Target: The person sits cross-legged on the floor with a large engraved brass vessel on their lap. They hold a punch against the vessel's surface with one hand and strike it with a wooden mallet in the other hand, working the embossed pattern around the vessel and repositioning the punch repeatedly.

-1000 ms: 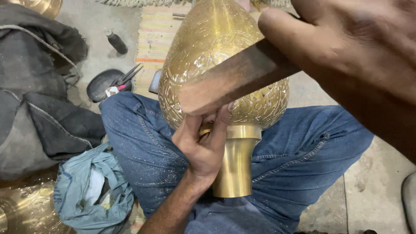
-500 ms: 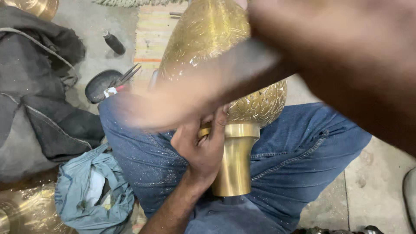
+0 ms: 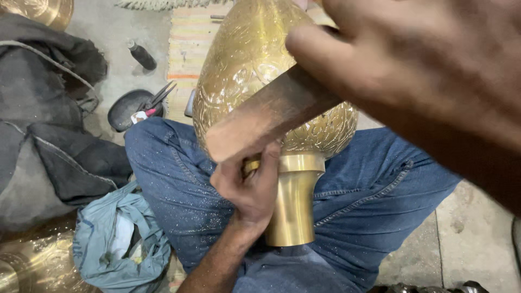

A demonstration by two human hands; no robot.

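A large engraved brass vase (image 3: 255,70) lies across my lap, its smooth neck (image 3: 293,201) pointing toward me between my blue-jeaned legs. My left hand (image 3: 247,187) is closed against the vase where body meets neck; a small tool may be pinched in the fingers, but I cannot make it out. My right hand (image 3: 412,65), very close to the camera, grips a wooden handle (image 3: 266,116) that slants down across the vase, its end just above my left hand.
On the floor to the left are dark clothes (image 3: 49,108), a crumpled blue-grey cloth (image 3: 116,239), a dark dish with pliers (image 3: 135,108) and a small dark bottle (image 3: 142,54). Brass pieces (image 3: 27,260) lie at the lower left. A striped mat (image 3: 190,49) lies beyond the vase.
The wooden handle in my right hand swung down in a blur and now sits again across the vase, just above my left hand. The vase and left hand barely moved.
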